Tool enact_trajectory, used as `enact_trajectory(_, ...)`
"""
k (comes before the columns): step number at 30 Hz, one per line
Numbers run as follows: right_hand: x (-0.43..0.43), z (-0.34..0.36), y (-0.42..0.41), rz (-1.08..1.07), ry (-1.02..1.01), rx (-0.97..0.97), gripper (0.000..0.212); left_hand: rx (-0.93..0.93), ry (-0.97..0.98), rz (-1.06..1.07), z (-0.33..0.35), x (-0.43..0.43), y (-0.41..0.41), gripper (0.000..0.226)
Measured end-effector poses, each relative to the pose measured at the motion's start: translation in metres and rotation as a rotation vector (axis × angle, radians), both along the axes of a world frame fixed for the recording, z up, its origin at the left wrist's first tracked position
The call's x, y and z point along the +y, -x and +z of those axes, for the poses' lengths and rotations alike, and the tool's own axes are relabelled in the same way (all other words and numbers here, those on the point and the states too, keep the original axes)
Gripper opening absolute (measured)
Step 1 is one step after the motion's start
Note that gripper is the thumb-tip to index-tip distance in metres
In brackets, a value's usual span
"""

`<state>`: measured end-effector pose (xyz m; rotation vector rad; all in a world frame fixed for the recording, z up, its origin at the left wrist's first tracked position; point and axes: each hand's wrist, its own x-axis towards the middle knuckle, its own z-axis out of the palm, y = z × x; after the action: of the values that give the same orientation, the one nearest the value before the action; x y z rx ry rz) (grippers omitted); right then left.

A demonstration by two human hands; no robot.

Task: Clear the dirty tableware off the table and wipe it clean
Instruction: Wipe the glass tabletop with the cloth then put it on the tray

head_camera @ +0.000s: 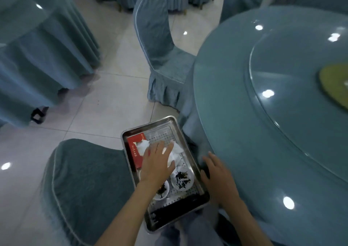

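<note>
Napkins (178,152) — white and crumpled — lie under my left hand (157,163), fingers spread flat, in the steel tray (160,135) with two dishes (182,179) of dark scraps and a red packet (134,151), while my right hand (216,173) hovers loose-fingered, holding nothing, beside the tray's rim at the edge of the worktop (244,132).

Stainless steel perforated tray (150,126) is boxed in: dark teal fabric-covered chair (84,179) tight on its left, round glass-topped blue table (235,123) tight on its right. My right hand (218,174) fills the narrow gap at the table skirt. Pale tiled floor (105,104) is open ahead-left; a lighter blue covered chair (162,57) blocks straight ahead.
</note>
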<state>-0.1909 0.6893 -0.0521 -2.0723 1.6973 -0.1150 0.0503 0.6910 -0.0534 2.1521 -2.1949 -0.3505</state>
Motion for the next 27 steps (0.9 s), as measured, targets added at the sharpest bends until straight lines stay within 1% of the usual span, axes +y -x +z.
enact_trajectory(3, 0.020, 0.024, 0.038, -0.171, 0.047, -0.048, 0.050, 0.037, 0.041, -0.123, 0.030, -0.005, 0.037, 0.064)
enact_trajectory(5, 0.030, 0.031, 0.063, -0.222, 0.109, -0.051, 0.047, 0.037, 0.026, -0.190, 0.045, -0.014, 0.065, 0.065)
enact_trajectory(7, 0.036, 0.036, 0.092, -0.278, 0.141, -0.043, 0.050, 0.019, 0.035, -0.272, 0.055, -0.023, 0.095, 0.063)
enact_trajectory(10, 0.041, 0.038, 0.135, -0.386, 0.131, -0.035, 0.053, 0.029, 0.020, -0.388, 0.062, -0.037, 0.142, 0.055)
enact_trajectory(13, 0.043, 0.037, 0.176, -0.511, 0.115, -0.058, 0.051, 0.008, 0.018, -0.483, 0.062, -0.049, 0.187, 0.053)
enact_trajectory(19, 0.034, 0.030, 0.280, -0.690, 0.082, -0.064, 0.053, -0.006, -0.053, -0.610, 0.053, -0.089, 0.283, 0.061)
enact_trajectory(24, 0.022, 0.020, 0.364, -0.792, 0.047, -0.066, 0.054, -0.010, -0.136, -0.648, 0.039, -0.126, 0.359, 0.073)
enact_trajectory(27, 0.015, 0.010, 0.408, -0.861, 0.078, -0.102, 0.053, -0.036, -0.157, -0.672, 0.030, -0.144, 0.401, 0.076)
